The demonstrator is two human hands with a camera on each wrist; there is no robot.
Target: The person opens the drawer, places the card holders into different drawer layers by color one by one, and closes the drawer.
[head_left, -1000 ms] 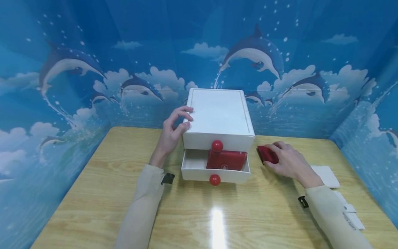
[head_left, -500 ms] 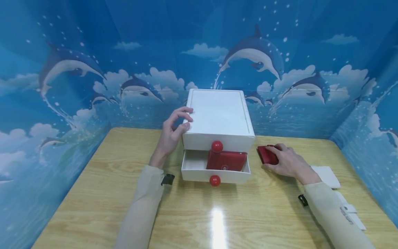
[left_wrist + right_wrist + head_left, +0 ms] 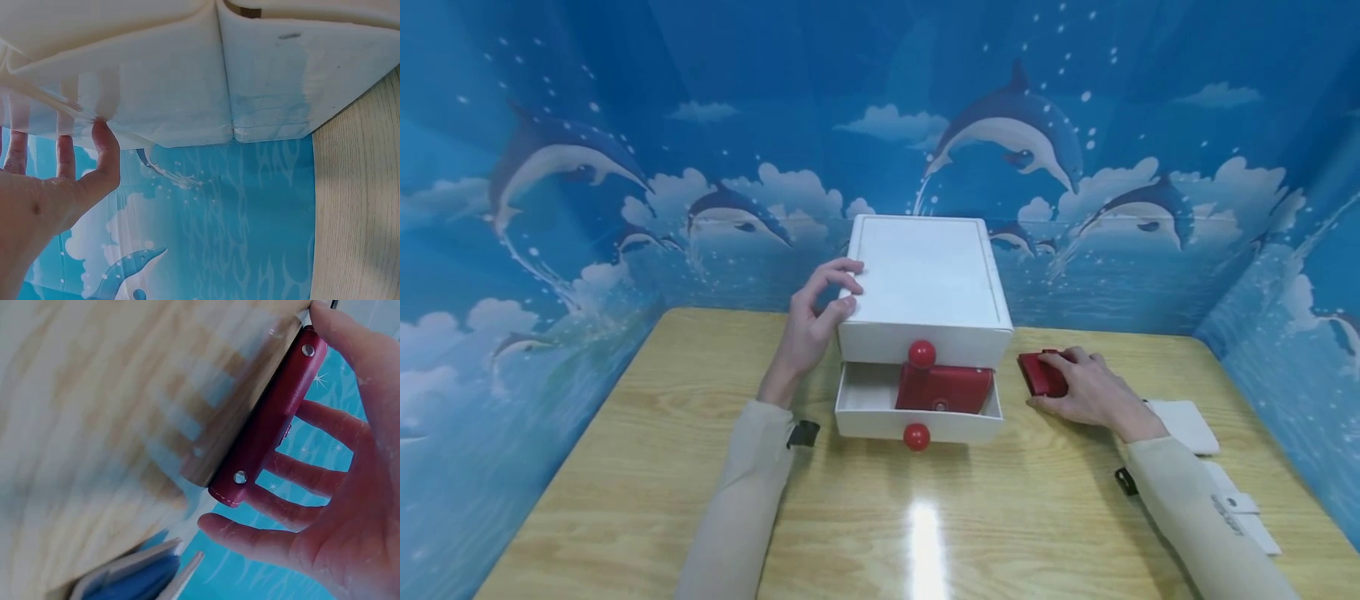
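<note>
In the centre of the head view, the white boxy drawer unit [image 3: 927,271] looks smooth plastic, its round red knobs [image 3: 922,354] glossy; at right, the flat dark-red wallet [image 3: 1039,377] looks leathery with shiny metal studs [image 3: 240,477].

I have a folded red wallet [image 3: 1042,377] with silver studs [image 3: 308,350] lying on the worktop [image 3: 1000,508] across my feeds, just right of an upright white two-drawer box [image 3: 925,271], lower drawer [image 3: 868,424] pulled out.

Right hand [image 3: 1096,392] shifted slightly, thumb farther left beside red wallet [image 3: 1040,377]
</note>
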